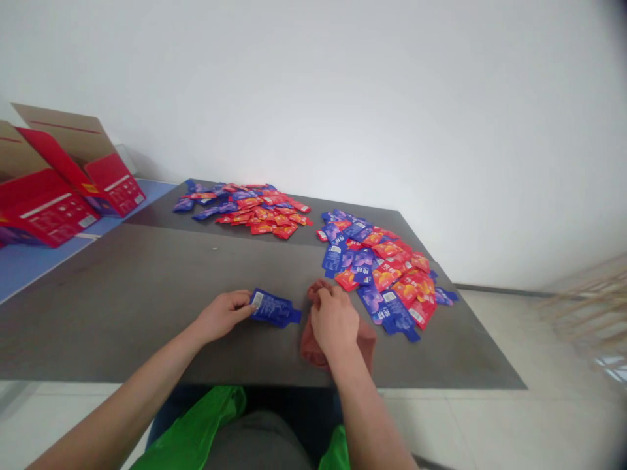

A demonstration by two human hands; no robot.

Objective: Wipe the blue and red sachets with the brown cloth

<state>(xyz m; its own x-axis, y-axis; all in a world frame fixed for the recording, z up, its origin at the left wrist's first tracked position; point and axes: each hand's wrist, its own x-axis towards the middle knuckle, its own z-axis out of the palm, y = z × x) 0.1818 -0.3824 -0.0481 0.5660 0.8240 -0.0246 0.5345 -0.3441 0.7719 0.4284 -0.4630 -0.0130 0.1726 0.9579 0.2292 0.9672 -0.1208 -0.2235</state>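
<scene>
My left hand point(223, 316) pinches one end of a blue pouch point(274, 309) between thumb and fingers. The pouch's narrow spout end points right, and a white barcode label shows beside my thumb. To its right, my right hand point(336, 320) is closed on a bunched reddish-brown cloth point(313, 346) resting on the table, with part of the cloth hidden under the hand. Just beyond the cloth, a pile of red and blue pouches point(386, 264) spreads over the table's right side.
A second pile of red and blue pouches point(255, 205) lies at the back of the dark grey table point(147, 294). Open red cardboard boxes point(53, 202) stand at the left on a blue surface point(29, 267). A white wall point(313, 98) rises behind the table.
</scene>
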